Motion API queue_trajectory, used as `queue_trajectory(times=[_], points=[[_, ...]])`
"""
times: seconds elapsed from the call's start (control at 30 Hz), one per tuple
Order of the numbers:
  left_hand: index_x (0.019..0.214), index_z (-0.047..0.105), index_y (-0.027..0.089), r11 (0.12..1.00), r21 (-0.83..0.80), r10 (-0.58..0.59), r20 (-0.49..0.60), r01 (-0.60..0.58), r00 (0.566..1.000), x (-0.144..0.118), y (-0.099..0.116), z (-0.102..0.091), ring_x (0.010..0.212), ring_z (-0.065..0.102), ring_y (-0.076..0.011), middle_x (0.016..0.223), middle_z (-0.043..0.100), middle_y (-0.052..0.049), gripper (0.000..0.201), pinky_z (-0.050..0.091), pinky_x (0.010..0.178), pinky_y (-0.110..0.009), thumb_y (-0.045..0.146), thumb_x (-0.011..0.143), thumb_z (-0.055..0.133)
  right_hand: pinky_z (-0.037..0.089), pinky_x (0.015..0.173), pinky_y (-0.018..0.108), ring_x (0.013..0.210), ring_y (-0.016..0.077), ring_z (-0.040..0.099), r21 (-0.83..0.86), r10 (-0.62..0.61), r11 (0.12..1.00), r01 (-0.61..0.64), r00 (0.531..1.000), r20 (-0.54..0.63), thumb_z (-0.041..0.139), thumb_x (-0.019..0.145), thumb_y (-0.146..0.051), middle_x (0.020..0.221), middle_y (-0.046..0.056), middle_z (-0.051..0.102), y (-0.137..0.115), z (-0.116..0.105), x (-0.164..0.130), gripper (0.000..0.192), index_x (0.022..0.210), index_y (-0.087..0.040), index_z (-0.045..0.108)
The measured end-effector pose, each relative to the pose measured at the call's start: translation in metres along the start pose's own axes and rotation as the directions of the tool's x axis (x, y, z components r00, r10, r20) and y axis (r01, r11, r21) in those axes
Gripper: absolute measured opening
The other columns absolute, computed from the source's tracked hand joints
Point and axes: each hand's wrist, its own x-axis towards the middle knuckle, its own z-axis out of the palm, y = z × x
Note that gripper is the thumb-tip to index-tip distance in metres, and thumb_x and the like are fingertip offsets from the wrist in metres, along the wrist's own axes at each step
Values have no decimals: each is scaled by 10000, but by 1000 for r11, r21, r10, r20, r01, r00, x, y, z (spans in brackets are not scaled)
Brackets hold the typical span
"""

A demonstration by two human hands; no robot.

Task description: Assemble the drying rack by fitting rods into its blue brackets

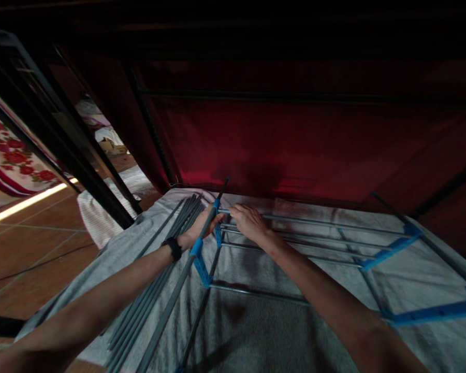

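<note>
A partly assembled rack of grey metal tubes and blue plastic brackets lies before me. My left hand (pixel 202 224), with a black band at the wrist, is closed around the upper blue bracket (pixel 218 234) beside the long grey pole (pixel 182 282). Just to its right, my right hand (pixel 249 220) grips a thin metal rod (pixel 318 222) near its left end, where it meets that bracket. Its fingertips are partly hidden. A lower blue bracket (pixel 202 270) joins the same pole nearer to me. On the far side, more blue brackets (pixel 392 247) carry the rods' right ends.
Several loose grey tubes (pixel 155 295) lie bundled on the grey cloth (pixel 256 331) at the left. Behind stands a dark frame with a red panel (pixel 295 140). Dark posts (pixel 81 155) rise at the left above a tiled floor (pixel 34 254).
</note>
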Motion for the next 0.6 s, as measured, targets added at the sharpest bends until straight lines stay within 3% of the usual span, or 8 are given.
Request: queue_trajectory(times=[0.2, 0.47, 0.6], points=[[948, 536, 198, 1000, -19, 0, 11, 0, 1000, -1, -7, 3, 730, 581, -193, 813, 593, -25, 248, 497, 702, -325, 432, 883, 581, 439, 876, 283, 1071, 183, 616, -7, 22, 1000, -22, 998, 51, 343, 994, -160, 1192, 63, 656, 0, -6, 1, 369, 1227, -245, 617], [974, 518, 195, 1000, 1, 0, 33, 0, 999, -2, -8, 4, 746, 571, -201, 817, 576, -33, 162, 473, 697, -328, 321, 891, 579, 436, 841, 282, 1056, 187, 623, 0, 3, 1000, -3, 1000, 13, 322, 1006, -185, 1175, 51, 662, -1, -5, 0, 366, 1204, -249, 624], [862, 463, 224, 1000, 6, 3, -2, -3, 1000, -4, -9, 7, 689, 521, -165, 757, 526, 7, 132, 443, 676, -308, 277, 899, 577, 426, 826, 283, 1043, 188, 623, 0, 15, 1000, -15, 999, 29, 331, 1003, -197, 1154, 55, 665, -2, -7, 1, 359, 1180, -249, 639]])
